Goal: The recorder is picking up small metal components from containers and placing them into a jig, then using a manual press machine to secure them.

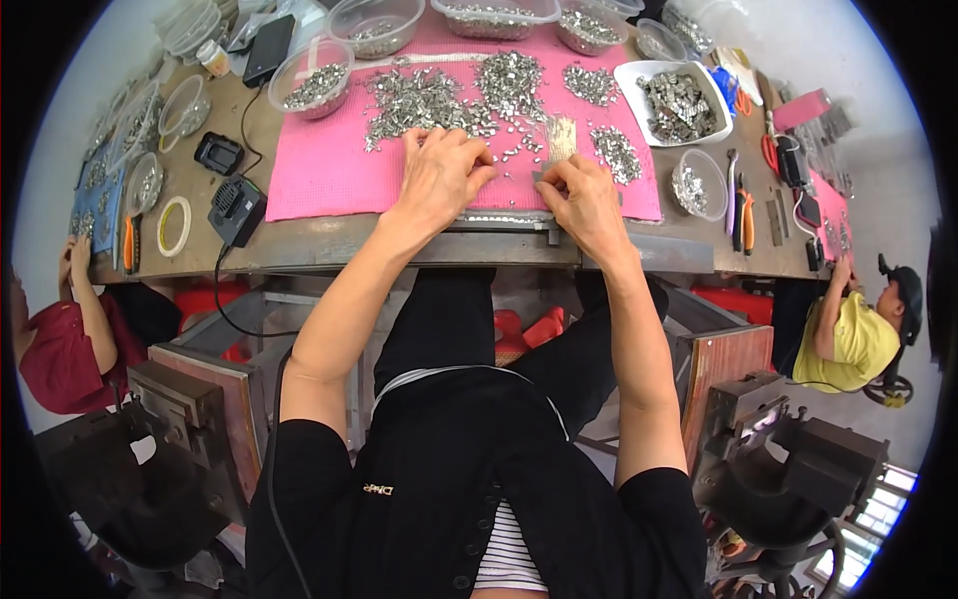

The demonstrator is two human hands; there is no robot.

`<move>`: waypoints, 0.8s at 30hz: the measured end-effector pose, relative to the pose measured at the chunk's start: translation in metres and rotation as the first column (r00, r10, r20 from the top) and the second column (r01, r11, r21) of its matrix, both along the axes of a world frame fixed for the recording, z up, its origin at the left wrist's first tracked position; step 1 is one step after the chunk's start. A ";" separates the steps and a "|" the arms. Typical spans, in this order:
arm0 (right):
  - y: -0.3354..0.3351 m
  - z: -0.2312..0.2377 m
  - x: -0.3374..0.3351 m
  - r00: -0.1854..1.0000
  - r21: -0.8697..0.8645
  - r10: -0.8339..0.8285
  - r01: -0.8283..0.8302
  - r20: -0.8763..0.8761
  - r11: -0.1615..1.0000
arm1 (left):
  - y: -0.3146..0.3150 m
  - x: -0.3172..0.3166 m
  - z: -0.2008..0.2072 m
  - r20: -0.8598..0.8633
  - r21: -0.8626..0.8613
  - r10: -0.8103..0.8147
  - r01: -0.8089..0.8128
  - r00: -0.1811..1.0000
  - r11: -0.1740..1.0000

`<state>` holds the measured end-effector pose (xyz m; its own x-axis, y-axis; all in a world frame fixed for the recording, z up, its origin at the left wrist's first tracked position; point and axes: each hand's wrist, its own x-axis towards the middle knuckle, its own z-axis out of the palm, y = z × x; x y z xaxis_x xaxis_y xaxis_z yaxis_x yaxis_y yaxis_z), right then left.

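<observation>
My left hand (437,178) rests at the front of a heap of small silvery metal pieces (424,98) on a pink mat (324,165). Its fingers are bent, thumb and forefinger close together; anything between them is too small to make out. Opposite, my right hand (584,198) pinches with thumb and fingertips beside a small grey block; what it holds is hidden. Between the hands lie a few loose metal pieces (521,150). A narrow metal bar (489,219) with a row of small bits runs along the mat's front edge. A pale, textured strip (562,138) lies just beyond my right fingers.
Clear plastic tubs (311,80) of metal pieces line the back, with a white tray (717,112) at right. A black charger (238,210), tape ring (174,227) and orange-handled pliers (744,222) lie on the bench. Two people (856,334) work at the far sides.
</observation>
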<state>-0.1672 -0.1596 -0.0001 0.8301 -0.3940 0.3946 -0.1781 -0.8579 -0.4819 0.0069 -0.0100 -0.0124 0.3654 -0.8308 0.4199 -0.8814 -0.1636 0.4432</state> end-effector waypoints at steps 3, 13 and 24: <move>-0.001 -0.002 0.001 1.000 -0.020 -0.008 0.008 0.010 1.000 | -0.003 0.003 -0.001 0.049 0.021 -0.019 0.018 0.999 1.000; 0.000 -0.003 0.002 0.991 -0.030 -0.131 0.130 -0.035 0.991 | -0.004 0.007 -0.006 0.134 -0.050 -0.081 0.088 0.988 0.995; -0.005 -0.014 -0.001 0.996 -0.051 -0.081 0.083 0.039 0.995 | 0.023 -0.046 0.011 -0.364 -0.203 -0.288 0.226 0.886 0.953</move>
